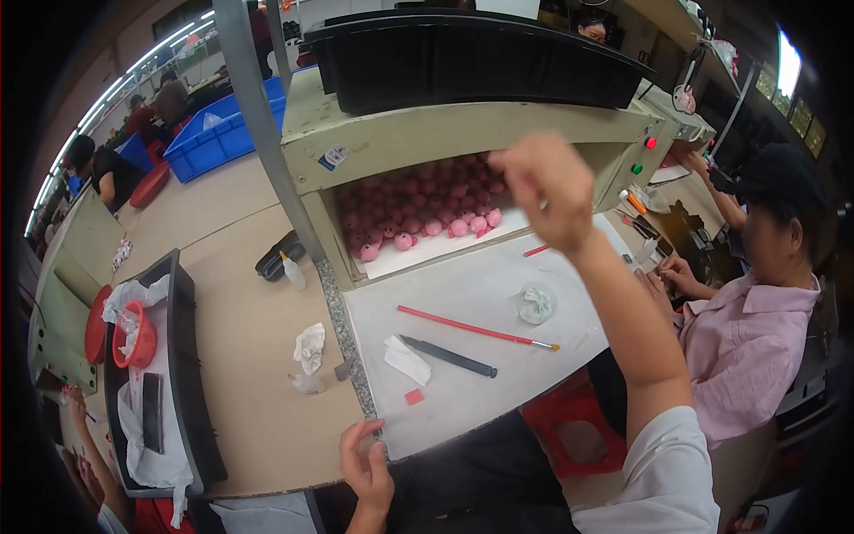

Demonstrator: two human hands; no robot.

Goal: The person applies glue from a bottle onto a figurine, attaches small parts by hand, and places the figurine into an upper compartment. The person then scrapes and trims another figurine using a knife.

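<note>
My right hand [544, 187] is raised in front of the opening of a beige box-like cabinet [427, 133], fingers curled; whether it holds anything I cannot tell. Inside the cabinet lies a heap of small pink round figures [418, 209] on a white sheet. My left hand [366, 463] rests on the near edge of the white work mat [480, 294], fingers bent on the rim, holding nothing. On the mat lie a red-handled brush [476, 327], a dark pen-like tool [449, 356], a folded white cloth [406, 360], a small red square [414, 397] and a small dish with white wadding [535, 303].
A black tray [471, 53] sits on top of the cabinet. A crumpled tissue [310, 345] and small bottle [293, 270] lie on the brown table. A black tray with a red cup [135, 336] stands left. A person in a pink shirt [756, 347] works at right; blue bins [218, 133] behind.
</note>
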